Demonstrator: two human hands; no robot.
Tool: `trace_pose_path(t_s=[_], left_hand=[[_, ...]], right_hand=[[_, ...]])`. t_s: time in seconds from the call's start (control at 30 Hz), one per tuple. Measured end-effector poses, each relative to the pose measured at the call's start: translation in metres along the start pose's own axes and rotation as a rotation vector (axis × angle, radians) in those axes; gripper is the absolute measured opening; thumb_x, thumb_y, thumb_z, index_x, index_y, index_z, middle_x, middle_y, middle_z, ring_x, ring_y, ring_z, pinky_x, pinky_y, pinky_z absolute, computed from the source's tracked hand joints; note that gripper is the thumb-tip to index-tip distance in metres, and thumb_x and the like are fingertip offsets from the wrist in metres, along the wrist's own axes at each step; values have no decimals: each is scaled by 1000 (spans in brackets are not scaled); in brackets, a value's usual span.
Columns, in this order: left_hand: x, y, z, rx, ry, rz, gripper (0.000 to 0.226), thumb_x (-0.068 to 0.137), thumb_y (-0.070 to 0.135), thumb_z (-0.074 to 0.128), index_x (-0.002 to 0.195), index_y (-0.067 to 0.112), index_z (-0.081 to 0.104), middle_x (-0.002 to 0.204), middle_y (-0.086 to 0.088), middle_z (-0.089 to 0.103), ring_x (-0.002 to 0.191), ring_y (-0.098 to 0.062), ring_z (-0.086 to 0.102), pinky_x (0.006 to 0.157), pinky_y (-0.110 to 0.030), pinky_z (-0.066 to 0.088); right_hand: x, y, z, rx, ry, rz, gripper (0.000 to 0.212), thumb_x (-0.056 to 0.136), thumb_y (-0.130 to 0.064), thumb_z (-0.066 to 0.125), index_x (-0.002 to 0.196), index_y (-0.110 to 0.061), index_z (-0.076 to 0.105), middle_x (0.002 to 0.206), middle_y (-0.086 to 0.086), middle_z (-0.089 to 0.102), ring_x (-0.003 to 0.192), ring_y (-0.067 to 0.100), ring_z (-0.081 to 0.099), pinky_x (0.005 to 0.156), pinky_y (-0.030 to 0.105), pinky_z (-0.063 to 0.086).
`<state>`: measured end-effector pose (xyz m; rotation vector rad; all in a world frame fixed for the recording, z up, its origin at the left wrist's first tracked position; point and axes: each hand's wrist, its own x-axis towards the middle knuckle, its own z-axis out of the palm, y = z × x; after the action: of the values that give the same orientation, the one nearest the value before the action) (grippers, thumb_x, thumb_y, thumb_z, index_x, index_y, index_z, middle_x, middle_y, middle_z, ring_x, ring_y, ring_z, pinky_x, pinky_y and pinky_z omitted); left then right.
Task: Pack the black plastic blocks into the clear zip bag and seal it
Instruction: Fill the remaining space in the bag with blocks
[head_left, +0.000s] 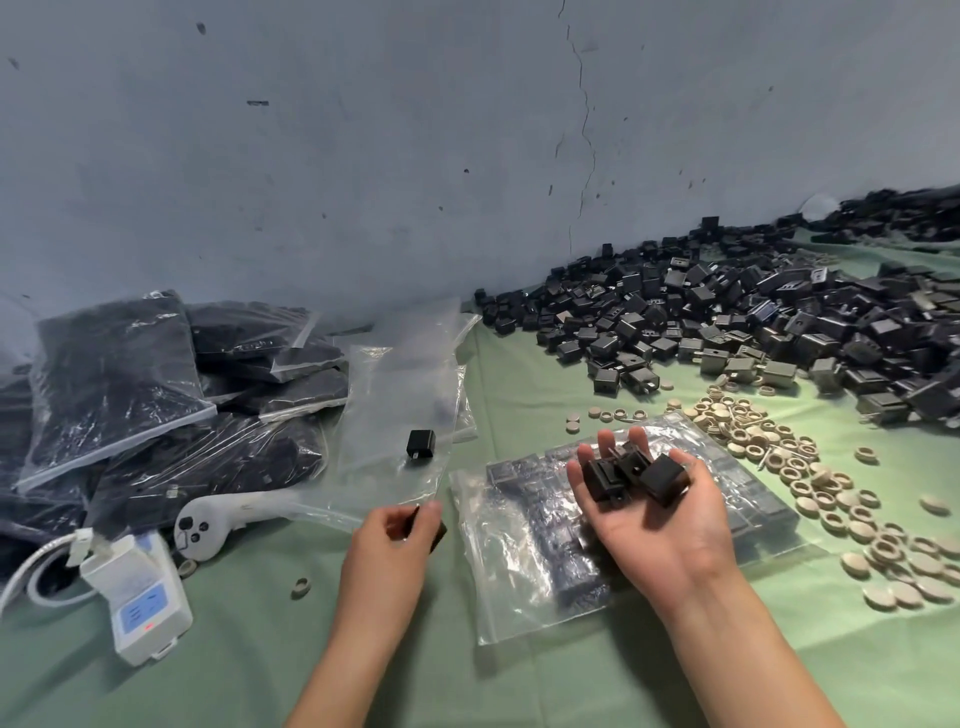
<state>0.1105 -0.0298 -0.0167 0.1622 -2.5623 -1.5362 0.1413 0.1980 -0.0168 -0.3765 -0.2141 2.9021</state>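
1. A handful of black blocks (635, 472) lies on the upturned right hand (655, 512). The palm faces up and the fingers are spread and only slightly bent, so the blocks rest on them rather than being clenched.
2. The clear zip bag (400, 395) lies nearly flat on the bench (260, 649), left of the right hand. One single block (420, 444) sits inside it.
3. The left hand (397, 543) has curled fingers and pinches the bag's near edge. Something dark shows at its fingertips, but I cannot tell what.
4. A filled flat bag (519, 545) with blocks packed in rows lies directly under the right hand and just beside the clear zip bag.
5. A loose pile (727, 322) of black blocks runs along the wall (363, 156) at the far right, well apart from both hands.
6. Beige rings (789, 457) and discs are scattered between that pile and the filled flat bag. Some touch the bag's far edge.
7. A stack of filled bags (114, 374) is heaped at the left, and the clear zip bag's left side overlaps it.
8. A white controller (205, 525) lies partly under the clear bag's near-left corner. A white power unit (140, 613) with a cable sits nearer on the left.
9. A green cloth covers the bench.
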Motion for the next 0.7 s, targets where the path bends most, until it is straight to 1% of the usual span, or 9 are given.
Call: trace_pose_path(t_s=[0.1,0.2,0.27,0.33,0.37,0.43,0.5,0.57,0.7], left_hand=[[7,-12,6,58,-72,-27,21,89,41,69,85,21,69,85,5,73,80,-15,68,79,-36,55],[5,-14,13,-57,-219,19,10,96,26,62,96,22,72,84,6,74,74,-9,70,66,-20,54],[-1,-16,14,-196,-279,17,17,98,11,58,104,24,67,88,4,74,80,-10,72,71,-19,55],[-7,-22,12,-215,-259,49,26,96,4,58,105,28,63,93,4,74,89,-10,71,80,-23,55],[-8,-27,12,-150,-227,90,24,95,8,62,103,30,61,95,6,73,92,-8,70,85,-25,54],[-8,-33,12,86,-185,179,16,89,29,69,99,37,59,101,12,67,99,-2,62,94,-30,49],[-5,-30,15,374,-212,288,25,83,55,64,104,44,55,112,26,54,111,2,46,99,-29,37],[0,-27,22,530,-283,350,42,80,69,53,116,47,53,116,30,45,116,0,35,96,-27,26],[11,-20,36,618,-233,371,49,82,76,44,110,39,60,105,21,45,107,-8,36,85,-25,19]], right_hand=[[1,0,2,-5,11,-9,31,97,-36,43,96,-16,67,101,12,69,104,32,61,95,49,52],[1,1,2,-11,12,-9,31,98,-36,43,95,-16,67,101,12,69,105,31,61,96,48,51],[1,1,1,-19,17,-9,32,98,-36,43,96,-16,67,102,13,69,105,31,61,95,48,52],[2,0,1,-22,22,-13,31,98,-36,43,98,-16,67,103,13,70,103,31,62,92,47,54],[2,0,2,-24,23,-15,31,98,-36,44,99,-16,67,104,13,70,103,32,63,91,47,54],[2,0,3,-22,28,-20,31,98,-37,44,101,-16,67,103,14,70,103,32,63,93,47,53],[2,2,2,-25,27,-25,31,98,-37,44,99,-16,67,102,13,70,103,32,62,96,47,51],[1,3,1,-39,22,-22,30,97,-36,44,99,-16,67,102,13,69,103,31,61,97,46,50],[2,3,0,-56,21,-17,29,97,-35,44,102,-17,66,104,12,69,103,30,61,94,45,51]])
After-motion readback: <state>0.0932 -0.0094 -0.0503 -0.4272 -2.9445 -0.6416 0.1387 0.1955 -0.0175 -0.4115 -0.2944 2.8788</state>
